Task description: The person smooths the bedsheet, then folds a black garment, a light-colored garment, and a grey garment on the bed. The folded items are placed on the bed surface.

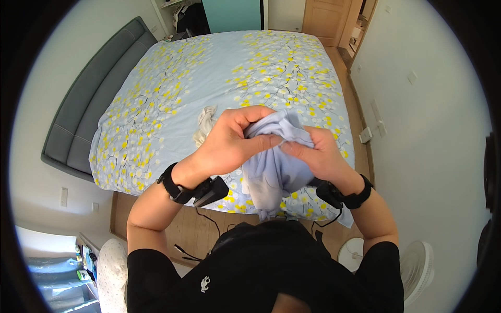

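Bunched between both hands is a light blue cloth garment (270,168), its lower part hanging down over the near side of the bed. My left hand (235,143) pinches the gathered upper edge with thumb and fingers. On the other side of the gathered edge, my right hand (321,150) grips it, the thumbs almost meeting. The garment's exact kind cannot be told from its folds. Just beyond my left hand, a crumpled off-white cloth (205,123) lies on the bed, partly hidden by that hand. A whitish patch shows on the garment's lower part.
The bed (211,70) has a blue cover with yellow and white flowers and a grey headboard (98,94) at left. A white fan (417,270) stands at lower right by the wall. Cables (188,252) hang near my body. A wooden door (327,21) is at the back.
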A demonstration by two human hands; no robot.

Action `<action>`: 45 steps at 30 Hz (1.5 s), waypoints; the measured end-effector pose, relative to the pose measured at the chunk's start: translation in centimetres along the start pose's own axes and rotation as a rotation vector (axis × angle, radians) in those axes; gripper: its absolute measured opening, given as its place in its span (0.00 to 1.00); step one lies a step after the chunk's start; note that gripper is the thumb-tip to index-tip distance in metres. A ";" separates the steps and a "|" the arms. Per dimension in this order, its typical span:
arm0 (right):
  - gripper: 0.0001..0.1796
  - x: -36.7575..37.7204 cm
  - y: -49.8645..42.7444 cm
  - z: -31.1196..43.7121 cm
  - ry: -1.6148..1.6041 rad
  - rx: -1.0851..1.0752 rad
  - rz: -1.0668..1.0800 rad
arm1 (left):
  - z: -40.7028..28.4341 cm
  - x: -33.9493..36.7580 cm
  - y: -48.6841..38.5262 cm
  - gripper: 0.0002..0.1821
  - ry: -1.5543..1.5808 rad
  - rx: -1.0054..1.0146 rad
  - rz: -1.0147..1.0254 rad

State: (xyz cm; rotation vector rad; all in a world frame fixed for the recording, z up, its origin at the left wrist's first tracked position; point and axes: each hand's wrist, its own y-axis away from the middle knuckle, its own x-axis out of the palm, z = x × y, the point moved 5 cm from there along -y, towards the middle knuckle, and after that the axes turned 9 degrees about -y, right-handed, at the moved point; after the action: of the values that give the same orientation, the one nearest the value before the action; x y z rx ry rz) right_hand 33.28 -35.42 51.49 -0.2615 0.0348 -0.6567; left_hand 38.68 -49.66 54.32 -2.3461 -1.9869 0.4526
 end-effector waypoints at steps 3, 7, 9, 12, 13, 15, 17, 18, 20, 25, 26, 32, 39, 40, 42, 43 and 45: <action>0.09 -0.1 -0.4 1.6 0.168 -0.094 -0.093 | 1.2 -0.5 -0.3 0.12 -0.187 0.000 -0.024; 0.09 0.0 -0.9 3.7 0.386 -0.114 -0.033 | 2.8 0.0 -0.5 0.16 -0.250 0.052 -0.032; 0.09 0.0 -0.8 4.6 0.397 -0.094 -0.032 | 2.8 0.5 -0.6 0.20 -0.221 0.190 -0.131; 0.08 -0.6 -0.3 6.3 0.365 -0.059 -0.053 | 2.6 0.6 -0.1 0.16 0.039 0.379 -0.286; 0.08 -1.0 -0.2 7.0 0.375 -0.048 -0.054 | 2.5 0.5 0.1 0.15 0.126 0.452 -0.319; 0.09 -1.8 0.0 7.8 0.374 -0.021 -0.072 | 2.3 0.1 0.3 0.11 0.084 0.490 -0.336; 0.09 -2.5 0.0 8.1 0.336 0.025 -0.107 | 1.9 -0.2 0.5 0.10 0.032 0.558 -0.320; 0.09 -2.7 0.1 8.2 0.353 0.026 -0.107 | 1.7 -0.2 0.5 0.08 -0.010 0.568 -0.310; 0.10 -3.1 0.2 8.2 0.354 0.046 -0.115 | 1.2 -0.1 0.4 0.07 -0.132 0.582 -0.309; 0.12 -3.5 0.5 8.6 0.384 -0.008 -0.029 | -0.6 0.6 0.5 0.13 -0.157 0.611 -0.265; 0.12 -3.6 0.5 8.6 0.338 0.001 -0.025 | -0.5 0.9 0.5 0.16 -0.095 0.519 -0.208; 0.12 -3.8 0.2 8.8 0.408 -0.123 0.017 | 2.0 1.8 0.4 0.26 0.083 0.140 0.046; 0.13 -5.0 -0.3 8.9 0.321 -0.119 -0.030 | 5.6 3.0 1.3 0.18 0.148 0.237 0.031; 0.14 -5.1 -0.4 9.0 0.319 -0.127 -0.038 | 6.4 3.0 1.4 0.19 0.161 0.165 -0.037; 0.14 -5.4 -0.6 9.2 0.296 -0.132 -0.055 | 5.6 3.1 1.5 0.18 -0.154 0.426 -0.118; 0.14 -5.5 -0.7 9.3 0.276 -0.129 -0.065 | 5.2 3.3 1.7 0.17 -0.315 0.532 -0.164; 0.14 -5.7 -0.9 9.6 0.267 -0.130 -0.085 | 4.9 3.6 2.0 0.17 -0.520 0.641 -0.193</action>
State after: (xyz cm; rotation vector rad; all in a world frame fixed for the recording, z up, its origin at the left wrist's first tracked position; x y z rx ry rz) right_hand 29.37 -30.45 60.67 -0.3003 0.3242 -0.7717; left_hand 39.93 -47.28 48.53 -1.7306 -1.8080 1.5351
